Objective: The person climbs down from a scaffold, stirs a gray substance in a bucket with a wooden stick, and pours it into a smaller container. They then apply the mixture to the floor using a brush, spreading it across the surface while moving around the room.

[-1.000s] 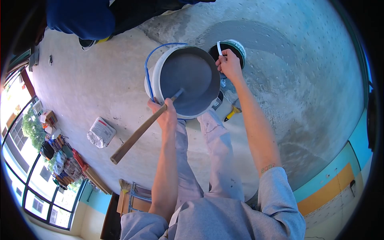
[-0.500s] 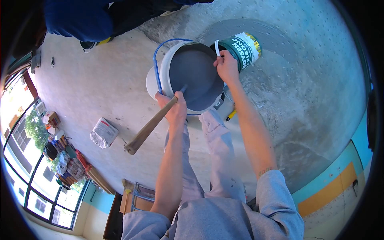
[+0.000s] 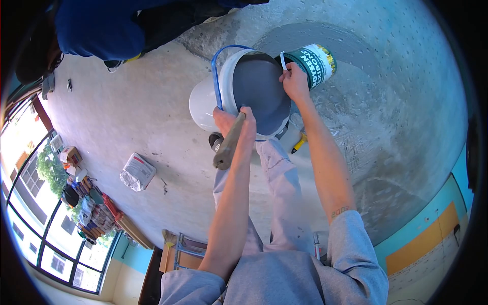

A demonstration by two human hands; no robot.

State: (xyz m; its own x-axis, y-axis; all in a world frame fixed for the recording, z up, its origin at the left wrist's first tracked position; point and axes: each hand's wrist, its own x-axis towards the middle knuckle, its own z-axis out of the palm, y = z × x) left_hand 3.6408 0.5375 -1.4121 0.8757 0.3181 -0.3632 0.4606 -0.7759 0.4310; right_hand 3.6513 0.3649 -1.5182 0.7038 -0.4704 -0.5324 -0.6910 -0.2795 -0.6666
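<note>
Grey, thick-looking and smooth inside the white bucket (image 3: pixel 206 104): looking down on the mix (image 3: pixel 259 84), with the bucket above the person's legs and tipped sideways toward the green pail (image 3: pixel 314 63). Showing more of its outer wall than a second ago, so leaning further over, which probably brings the mix closer to the rim beside the pail. Likewise tipped over now, instead of near upright, with label in view and mouth toward the bucket. In the left hand (image 3: pixel 234 122), closed narrowly around the wooden stick (image 3: pixel 232 142) at the bucket's near rim, beside the blue handle (image 3: pixel 215 76); swung inward too, with the stick's free end now near the left forearm. In the right hand (image 3: pixel 295 82), pinched tight on the pail's white handle (image 3: pixel 283 61), just beside the bucket's mouth. Near the legs, on the floor (image 3: pixel 96 127), a yellow-handled tool (image 3: pixel 299 144); further left, a crumpled bag (image 3: pixel 137 173). At the far left, a person in blue (image 3: pixel 101 28), well apart from both hands.
</note>
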